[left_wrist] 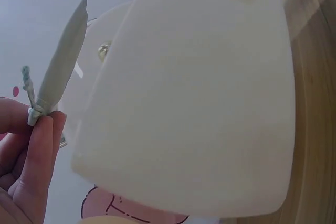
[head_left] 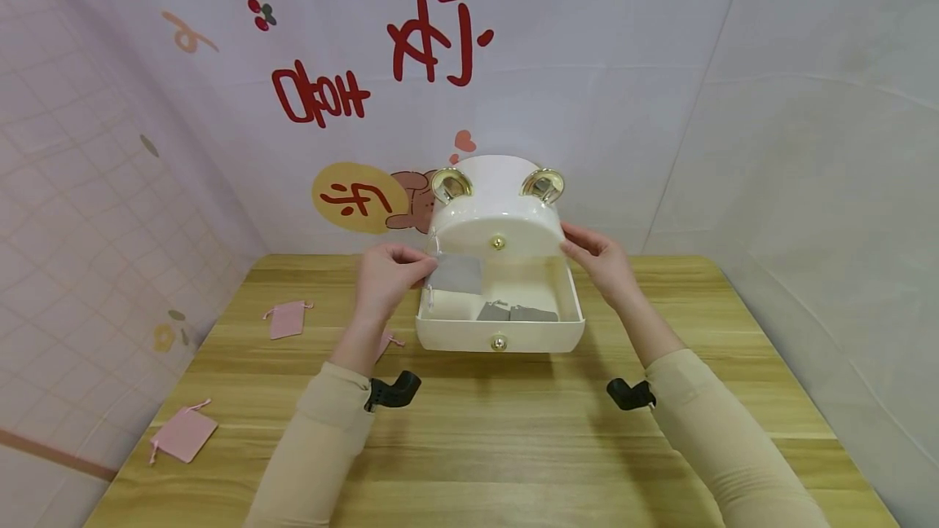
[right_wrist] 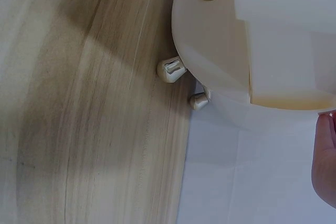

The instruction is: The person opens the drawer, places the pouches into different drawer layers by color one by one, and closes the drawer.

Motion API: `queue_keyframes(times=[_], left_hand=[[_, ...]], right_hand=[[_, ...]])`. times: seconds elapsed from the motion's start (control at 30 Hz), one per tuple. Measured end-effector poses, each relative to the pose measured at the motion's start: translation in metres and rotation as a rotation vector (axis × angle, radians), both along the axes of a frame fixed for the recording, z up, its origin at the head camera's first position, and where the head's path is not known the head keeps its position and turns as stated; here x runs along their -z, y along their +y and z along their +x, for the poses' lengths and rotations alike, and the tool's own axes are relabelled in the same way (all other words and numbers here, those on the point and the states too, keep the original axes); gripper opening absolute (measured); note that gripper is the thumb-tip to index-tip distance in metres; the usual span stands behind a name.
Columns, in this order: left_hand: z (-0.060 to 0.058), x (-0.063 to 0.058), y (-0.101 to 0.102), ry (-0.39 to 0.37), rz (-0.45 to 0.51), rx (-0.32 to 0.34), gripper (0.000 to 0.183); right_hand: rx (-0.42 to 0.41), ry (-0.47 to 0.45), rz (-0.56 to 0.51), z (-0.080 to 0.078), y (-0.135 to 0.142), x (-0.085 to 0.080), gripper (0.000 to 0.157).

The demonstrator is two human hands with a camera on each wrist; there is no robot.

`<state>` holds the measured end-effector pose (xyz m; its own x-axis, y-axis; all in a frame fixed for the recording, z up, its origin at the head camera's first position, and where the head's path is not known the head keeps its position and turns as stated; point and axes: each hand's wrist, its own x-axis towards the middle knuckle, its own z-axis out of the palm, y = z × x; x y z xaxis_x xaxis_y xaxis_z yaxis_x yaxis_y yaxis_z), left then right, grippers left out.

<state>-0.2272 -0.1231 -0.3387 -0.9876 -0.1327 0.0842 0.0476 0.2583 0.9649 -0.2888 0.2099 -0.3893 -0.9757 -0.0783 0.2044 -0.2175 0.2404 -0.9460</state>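
Cream sleeves — black wrist cameras

The white box looks glossy plastic, its knob shiny metal, the grey pouch matt cloth, the surface smooth wood.

Red characters on white backdrop beyond left hand; more on its yellow disc, lower, nearer that hand. I can't read any.
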Motion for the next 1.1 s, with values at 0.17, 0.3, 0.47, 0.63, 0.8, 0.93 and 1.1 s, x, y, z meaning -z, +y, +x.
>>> queue_keyframes(times=[0.17, 0.3, 0.47, 0.63, 0.8, 0.93, 1.1], left_hand=[[-0.004, 0.004, 0.009, -0.011, -0.046, 0.004, 0.017], [-0.006, 0.006, 0.015, -0.018, -0.061, 0.002, 0.017], [-0.007, 0.010, 0.019, -0.010, -0.062, -0.002, 0.016], [-0.008, 0.010, 0.021, -0.025, -0.075, -0.004, 0.015], [-0.010, 0.013, 0.022, -0.029, -0.079, -0.003, 0.015], [-0.011, 0.014, 0.022, -0.018, -0.075, 0.014, 0.015], [-0.012, 0.015, 0.022, 0.004, -0.063, 0.056, 0.013]], right_hand=[[-0.006, 0.002, -0.003, 0.000, 0.000, 0.000, 0.049], [-0.010, -0.007, -0.003, -0.001, 0.001, 0.000, 0.049], [-0.021, -0.016, -0.005, 0.000, 0.001, -0.002, 0.048], [-0.014, -0.014, 0.008, 0.000, 0.001, -0.001, 0.049], [-0.009, -0.004, 0.007, 0.001, 0.001, -0.001, 0.050], [-0.005, -0.003, 0.005, 0.001, 0.001, 0.000, 0.049], [-0.004, -0.010, 0.010, 0.000, 0.000, 0.000, 0.050]])
